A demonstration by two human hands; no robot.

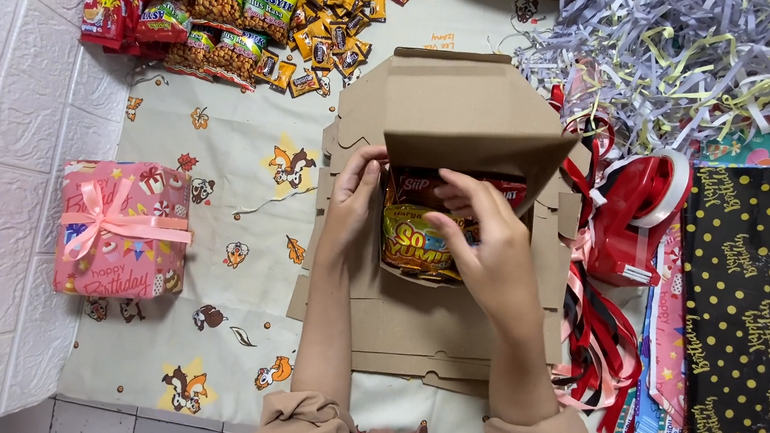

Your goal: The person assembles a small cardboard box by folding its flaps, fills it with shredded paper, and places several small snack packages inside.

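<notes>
A brown cardboard box (pixel 452 157), matte and stiff w/ die-cut flaps, stands open near the middle of the floor, on a thin printed sheet (pixel 233 230) w/ cartoon squirrels and leaves; more flat cardboard pieces lie under it. Inside the box are glossy snack packets (pixel 411 238), crinkled foil, yellow and dark red. The left hand (pixel 355 190) is at the left inner side of the box, fingers curled over the wall edge and touching the packets; it grips the cardboard edge lightly, not a full fist. The right hand (pixel 477 235) is half closed, fingers bent down on top of the yellow packet, pinching or pressing it; I cannot tell exactly which. Both sleeves are beige soft fabric. By the left edge of the sheet sits a pink wrapped gift box (pixel 123 231), square, smooth paper w/ a satin ribbon bow. At the far left corner is a pile of small snack bags (pixel 236 4), shiny plastic, red, green and orange. At the far right is a heap of shredded paper (pixel 682 66), thin grey and yellow strips. Just right of the box is a red plastic tape dispenser (pixel 634 217), rounded, lying on red ribbons (pixel 594 340). At the right edge lies black wrapping paper (pixel 752 318) w/ gold dots.
</notes>
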